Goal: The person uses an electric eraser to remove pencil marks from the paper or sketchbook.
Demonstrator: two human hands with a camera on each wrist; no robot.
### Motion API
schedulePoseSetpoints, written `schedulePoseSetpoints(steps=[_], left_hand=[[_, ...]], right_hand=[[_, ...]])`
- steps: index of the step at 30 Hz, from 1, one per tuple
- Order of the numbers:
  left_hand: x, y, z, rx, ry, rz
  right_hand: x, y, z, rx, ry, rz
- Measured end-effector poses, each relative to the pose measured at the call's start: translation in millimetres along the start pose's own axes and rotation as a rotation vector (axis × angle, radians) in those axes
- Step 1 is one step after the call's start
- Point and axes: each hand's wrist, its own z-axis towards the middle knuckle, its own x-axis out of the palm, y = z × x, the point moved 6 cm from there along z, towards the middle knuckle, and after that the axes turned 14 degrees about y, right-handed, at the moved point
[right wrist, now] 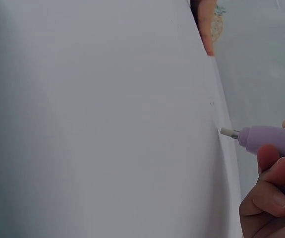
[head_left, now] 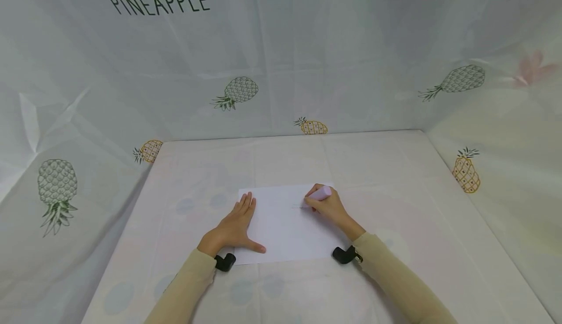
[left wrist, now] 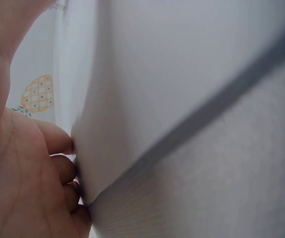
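Note:
A white sheet of paper (head_left: pixel 281 236) lies on the table, with faint marks near its upper right. My right hand (head_left: pixel 331 207) grips a light purple electric eraser (head_left: pixel 321 193) over that part of the sheet. In the right wrist view, the pale tip of the electric eraser (right wrist: pixel 268 140) points at the paper; whether it touches cannot be told. Spread across the sheet's left edge, my left hand (head_left: pixel 237 224) rests flat, thumb apart from the straight fingers. The left wrist view shows its palm (left wrist: pixel 28 173) close up beside the paper.
A pale covered table (head_left: pixel 373 163) extends around the sheet. White curtains (head_left: pixel 281 46) printed with pineapples hang behind it and at both sides. Each wrist wears a small black camera, one by the left sleeve (head_left: pixel 189 285), the other by the right sleeve (head_left: pixel 395 270).

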Motion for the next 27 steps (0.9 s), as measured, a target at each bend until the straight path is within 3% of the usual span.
schedulePoseSetpoints(steps=[7,27], left_hand=[[-0.7,-1.3,-0.9,-0.002,0.003,-0.003],[1.0,1.5,1.5,0.004,0.004,0.005]], right_hand=[[-2.5,28,-14,-0.015,0.005,-0.005],[-2.8,31,-15,-0.05,0.019,0.008]])
